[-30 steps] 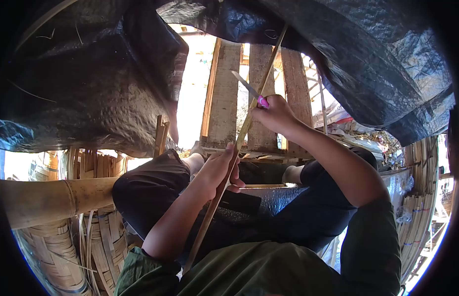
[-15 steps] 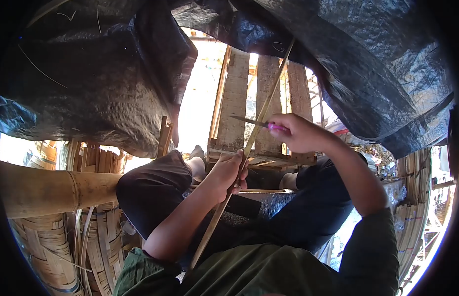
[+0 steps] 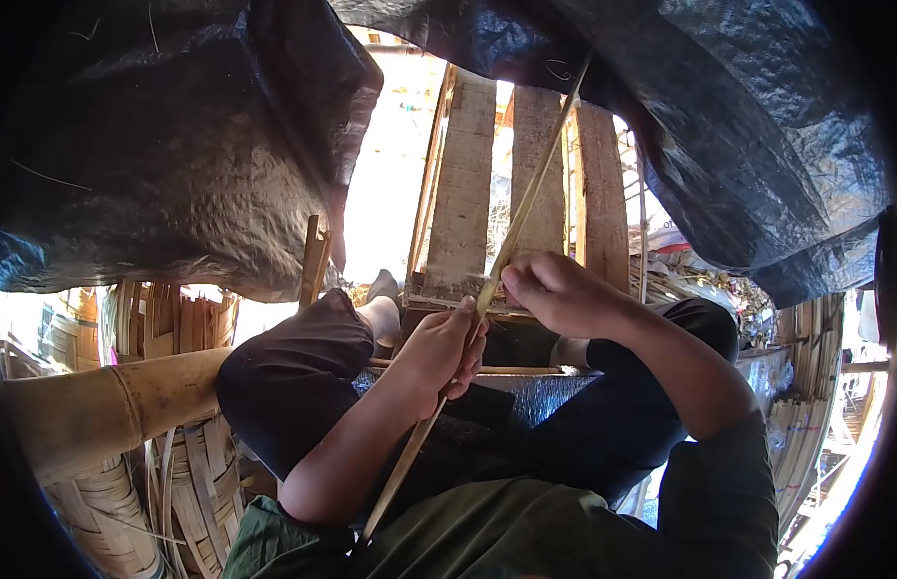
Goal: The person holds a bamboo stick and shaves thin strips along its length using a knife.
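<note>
A long thin strip of bamboo or wood (image 3: 535, 196) runs diagonally from the lap up toward the dark sheet. My left hand (image 3: 443, 352) is wrapped round its middle, with the thumb along the top. Close beside the strip, a little higher and to the right, my right hand (image 3: 554, 289) is closed. The pink-handled knife seen earlier in that hand cannot be made out now; its blade and handle are hidden or blurred.
Wooden planks (image 3: 463, 174) stand in front beyond my feet. Dark plastic sheeting (image 3: 178, 145) hangs at both sides. A thick bamboo pole (image 3: 110, 405) lies at the left, above woven baskets (image 3: 202, 482). Bundled strips (image 3: 796, 425) are at the right.
My right hand has come down and nearer to my left hand, and the knife has gone from sight. My left hand still grips the strip.
</note>
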The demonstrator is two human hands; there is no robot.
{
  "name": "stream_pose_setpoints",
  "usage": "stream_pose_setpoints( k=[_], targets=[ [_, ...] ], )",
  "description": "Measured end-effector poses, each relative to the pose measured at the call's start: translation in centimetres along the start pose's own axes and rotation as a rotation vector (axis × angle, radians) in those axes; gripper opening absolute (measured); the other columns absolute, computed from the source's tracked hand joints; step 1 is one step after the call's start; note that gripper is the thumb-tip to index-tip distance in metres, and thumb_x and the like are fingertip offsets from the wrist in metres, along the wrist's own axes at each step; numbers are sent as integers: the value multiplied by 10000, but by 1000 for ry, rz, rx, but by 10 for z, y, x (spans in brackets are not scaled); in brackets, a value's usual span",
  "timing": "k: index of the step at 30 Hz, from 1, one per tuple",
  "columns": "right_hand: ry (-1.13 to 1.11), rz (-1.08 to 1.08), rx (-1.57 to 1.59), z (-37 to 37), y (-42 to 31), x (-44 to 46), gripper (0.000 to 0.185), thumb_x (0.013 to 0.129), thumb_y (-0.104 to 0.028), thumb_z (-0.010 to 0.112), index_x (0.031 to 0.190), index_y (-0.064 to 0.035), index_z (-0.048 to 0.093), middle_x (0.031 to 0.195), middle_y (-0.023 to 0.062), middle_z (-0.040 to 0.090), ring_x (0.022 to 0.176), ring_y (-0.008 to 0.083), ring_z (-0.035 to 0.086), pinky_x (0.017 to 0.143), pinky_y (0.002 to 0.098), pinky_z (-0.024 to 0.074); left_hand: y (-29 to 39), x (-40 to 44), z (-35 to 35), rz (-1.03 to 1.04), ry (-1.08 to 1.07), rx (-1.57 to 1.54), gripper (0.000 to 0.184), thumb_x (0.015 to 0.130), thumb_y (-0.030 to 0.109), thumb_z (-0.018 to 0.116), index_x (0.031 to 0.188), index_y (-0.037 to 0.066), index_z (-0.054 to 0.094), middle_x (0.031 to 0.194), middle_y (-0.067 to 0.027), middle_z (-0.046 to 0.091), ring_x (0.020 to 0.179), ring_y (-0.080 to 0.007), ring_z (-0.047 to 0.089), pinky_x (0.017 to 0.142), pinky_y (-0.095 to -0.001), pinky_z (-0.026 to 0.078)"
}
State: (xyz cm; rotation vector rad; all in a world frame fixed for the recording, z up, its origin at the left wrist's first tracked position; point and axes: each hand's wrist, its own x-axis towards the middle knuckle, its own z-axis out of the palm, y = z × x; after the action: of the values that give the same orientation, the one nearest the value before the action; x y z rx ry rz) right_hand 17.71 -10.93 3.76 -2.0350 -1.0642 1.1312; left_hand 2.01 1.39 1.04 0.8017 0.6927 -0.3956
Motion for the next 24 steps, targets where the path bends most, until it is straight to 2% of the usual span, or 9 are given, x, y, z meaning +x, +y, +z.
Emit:
stream_pose_setpoints(
  k=[1, 2, 4, 5, 7, 10, 13, 16, 24],
  targets=[
    [58, -34, -63, -1, -2, -2, 502, 1013, -336, 411, 655, -1, 521, 513, 85, 488, 478, 195, 478, 542, 391, 409, -1, 1, -1, -1, 6, 13, 384, 1040, 407, 310, 838, 108, 444, 547, 30, 335, 425, -79, 335, 351, -232, 252],
    [58, -30, -60, 0, 0, -1, 502, 1013, -336, 411, 655, -1, 521, 513, 85, 488, 478, 195, 478, 542, 391, 409, -1, 2, -1, -3, 11, 28, 387, 1039, 410, 312, 835, 110, 448, 546, 28, 342, 422, -80, 341, 349, -233, 254],
    [151, -94, -165, 5, 5, 0, 457, 994, -308, 443, 686, 2, 577, 515, 150, 527, 475, 292, 546, 527, 431, 420, -1, 1, 2, 4, 25, 41, 389, 1039, 409, 315, 831, 109, 450, 543, 25, 349, 415, -81, 343, 344, -234, 256],
    [150, -89, -161, 6, 4, -1, 457, 994, -308, 443, 686, 2, 577, 515, 150, 527, 475, 292, 546, 527, 431, 420, 0, 0, 3, 19, 39, 53, 391, 1038, 408, 317, 826, 108, 452, 540, 22, 357, 408, -81, 345, 339, -235, 258],
    [158, -55, -180, 8, 0, -2, 426, 988, -279, 440, 718, 5, 609, 537, 185, 556, 519, 362, 589, 542, 455, 453, 1, 0, 3, 10, 42, 45, 392, 1038, 408, 320, 824, 107, 451, 536, 19, 361, 397, -82, 341, 333, -237, 256],
    [217, -168, -321, 13, 2, -3, 398, 976, -267, 452, 736, 4, 615, 557, 178, 579, 536, 354, 616, 555, 444, 485, -1, 1, 2, 6, 24, 27, 396, 1038, 410, 321, 822, 104, 450, 530, 18, 359, 379, -81, 326, 323, -237, 249],
    [192, -180, -380, 14, -6, -8, 375, 958, -277, 476, 745, 1, 608, 556, 172, 587, 542, 348, 632, 555, 443, 508, -3, 4, 1, 1, 9, 8, 400, 1039, 410, 313, 823, 102, 448, 526, 22, 344, 370, -78, 312, 316, -235, 241],
    [199, -191, -524, 21, 3, -7, 359, 945, -288, 496, 751, -4, 599, 548, 167, 586, 524, 334, 630, 537, 446, 507, -5, 5, 2, -13, 26, -5, 397, 1041, 404, 303, 814, 108, 441, 523, 29, 327, 366, -73, 298, 310, -233, 233],
    [214, -285, -608, 22, 12, -2, 373, 944, -333, 497, 763, -20, 588, 532, 153, 582, 491, 314, 623, 504, 424, 496, -6, 5, 5, -88, 59, -63, 389, 1040, 394, 295, 773, 137, 412, 522, 48, 305, 356, -60, 261, 296, -233, 199]
  ],
)
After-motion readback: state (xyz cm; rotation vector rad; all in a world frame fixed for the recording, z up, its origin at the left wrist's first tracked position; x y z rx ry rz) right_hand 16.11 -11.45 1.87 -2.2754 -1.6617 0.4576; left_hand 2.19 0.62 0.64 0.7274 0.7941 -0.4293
